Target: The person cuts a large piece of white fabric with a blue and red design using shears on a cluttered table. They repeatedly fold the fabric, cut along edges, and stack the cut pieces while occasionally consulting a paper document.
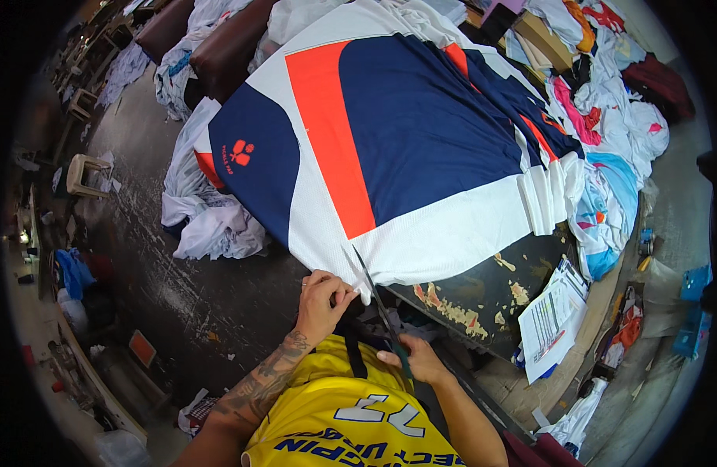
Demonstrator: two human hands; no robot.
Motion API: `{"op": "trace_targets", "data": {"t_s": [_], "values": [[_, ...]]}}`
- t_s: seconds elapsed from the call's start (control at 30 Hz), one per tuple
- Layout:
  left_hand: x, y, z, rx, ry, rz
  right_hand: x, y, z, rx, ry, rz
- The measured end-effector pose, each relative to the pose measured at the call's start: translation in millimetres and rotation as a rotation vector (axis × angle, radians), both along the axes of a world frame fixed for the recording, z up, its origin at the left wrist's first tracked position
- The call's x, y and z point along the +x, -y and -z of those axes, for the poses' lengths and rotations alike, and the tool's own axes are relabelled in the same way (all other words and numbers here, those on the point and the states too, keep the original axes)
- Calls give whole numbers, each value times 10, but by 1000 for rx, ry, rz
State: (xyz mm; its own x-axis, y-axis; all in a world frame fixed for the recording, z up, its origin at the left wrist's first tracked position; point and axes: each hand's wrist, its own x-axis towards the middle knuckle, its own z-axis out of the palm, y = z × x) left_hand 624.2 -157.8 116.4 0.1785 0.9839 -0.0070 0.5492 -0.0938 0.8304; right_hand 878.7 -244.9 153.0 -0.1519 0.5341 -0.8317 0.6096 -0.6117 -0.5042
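Across a dark counter point(471, 289) whose surface is peeling in pale patches lies a wide printed fabric point(428, 132) in navy, white and orange, smooth through the middle and bunched into folds toward the right, its white near edge reaching the person. Beyond the counter's right side runs a long heap of crumpled cloth point(611, 202), mostly white with light blue, pink and maroon pieces. A smaller white bundle point(214, 222) sits against the fabric's left side. Farther left, on the scuffed dark floor point(133, 257), stands a beige plastic stool point(88, 176). Near the counter's right corner rests an untidy stack of printed papers point(555, 319), with a red mark on the top sheet. Scissors point(403, 358) with dark green handles point away from the person, blades slightly parted at the fabric's white near edge, tips close to the orange block's lower end. The right hand point(421, 359) is curled around their handles. The left hand point(326, 302), fingers drawn together, pinches the fabric's near corner just left of the blades.
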Motion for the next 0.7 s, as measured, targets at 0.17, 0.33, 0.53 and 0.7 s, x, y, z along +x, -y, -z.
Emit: {"op": "trace_targets", "data": {"t_s": [0.17, 0.33, 0.53, 0.7], "values": [[-22, 15, 58, -26, 34, 5, -69, -99, 5, -50, -29, 2], [-17, 17, 81, -151, 134, -53, -173, -456, 23, -69, -47, -22], [-98, -83, 133, -274, 131, 30, -411, -874, -19, -130, -50, 52], [-227, -235, 102, -271, 83, 149, -629, -1288, -41, -80, -61, 71]]}}
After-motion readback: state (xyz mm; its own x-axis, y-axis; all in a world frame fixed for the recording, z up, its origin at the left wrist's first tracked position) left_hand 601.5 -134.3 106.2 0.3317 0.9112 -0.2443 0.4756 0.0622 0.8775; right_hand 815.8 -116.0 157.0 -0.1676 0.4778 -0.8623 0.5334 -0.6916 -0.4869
